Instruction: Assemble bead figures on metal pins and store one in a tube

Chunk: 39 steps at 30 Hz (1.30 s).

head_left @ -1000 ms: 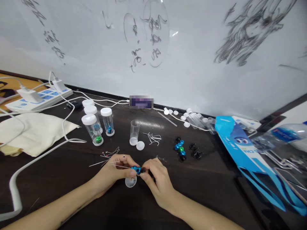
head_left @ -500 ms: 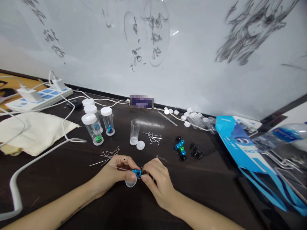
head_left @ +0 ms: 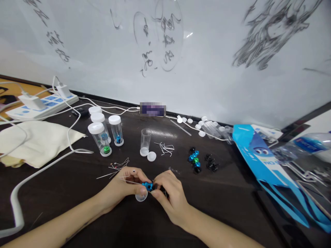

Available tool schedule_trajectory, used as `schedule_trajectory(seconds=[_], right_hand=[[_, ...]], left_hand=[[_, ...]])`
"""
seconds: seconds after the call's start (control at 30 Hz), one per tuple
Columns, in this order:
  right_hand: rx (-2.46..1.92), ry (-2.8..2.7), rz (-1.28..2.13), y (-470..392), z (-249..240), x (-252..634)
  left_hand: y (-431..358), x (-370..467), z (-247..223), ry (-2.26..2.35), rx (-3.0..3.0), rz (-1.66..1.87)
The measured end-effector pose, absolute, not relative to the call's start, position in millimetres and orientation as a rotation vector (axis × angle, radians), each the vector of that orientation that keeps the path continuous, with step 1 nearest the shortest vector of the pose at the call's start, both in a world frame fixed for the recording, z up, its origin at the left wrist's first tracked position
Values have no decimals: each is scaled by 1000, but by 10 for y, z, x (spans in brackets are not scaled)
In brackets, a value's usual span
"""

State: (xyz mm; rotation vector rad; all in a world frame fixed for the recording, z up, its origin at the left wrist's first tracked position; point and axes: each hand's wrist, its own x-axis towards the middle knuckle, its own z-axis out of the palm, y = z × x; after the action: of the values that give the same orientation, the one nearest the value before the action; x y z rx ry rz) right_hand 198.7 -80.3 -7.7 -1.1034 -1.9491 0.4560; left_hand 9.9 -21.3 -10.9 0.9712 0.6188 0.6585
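Note:
My left hand (head_left: 130, 182) is closed, with thumb and fingers pinching a small blue metal fitting (head_left: 147, 186). A thin pale rod or wire (head_left: 133, 181) runs from that fitting back across the left fingers. Directly below the left thumb, the round rim of a clear container (head_left: 141, 197) shows; whether the hand touches it I cannot tell. Closed at the fitting's right end, my right hand (head_left: 170, 193) pinches a small dark part (head_left: 155, 186), mostly hidden by its fingers. Behind the left hand lie several thin metal wires (head_left: 116, 167).
Capped clear tubes (head_left: 117, 131) stand at left; an uncapped tube (head_left: 145, 141) and white cap (head_left: 151, 156) are mid-table. Bent hex keys (head_left: 165, 148), blue and green fittings (head_left: 196, 158) and black parts (head_left: 211, 163) lie rightward. A white cable (head_left: 19, 193) curves at left; a blue bag (head_left: 258, 151) lies right.
My right fingers have shifted slightly at the fitting's right end, and a little more of the dark part shows. The left hand keeps its grip in nearly the same place.

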Motion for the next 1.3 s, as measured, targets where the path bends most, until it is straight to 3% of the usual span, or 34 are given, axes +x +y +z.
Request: schedule_trajectory(seconds=[1.3], right_hand=[[-1065, -1917, 439, -823, -94, 1990]], left_hand=[[-191, 64, -164, 646, 962, 702]])
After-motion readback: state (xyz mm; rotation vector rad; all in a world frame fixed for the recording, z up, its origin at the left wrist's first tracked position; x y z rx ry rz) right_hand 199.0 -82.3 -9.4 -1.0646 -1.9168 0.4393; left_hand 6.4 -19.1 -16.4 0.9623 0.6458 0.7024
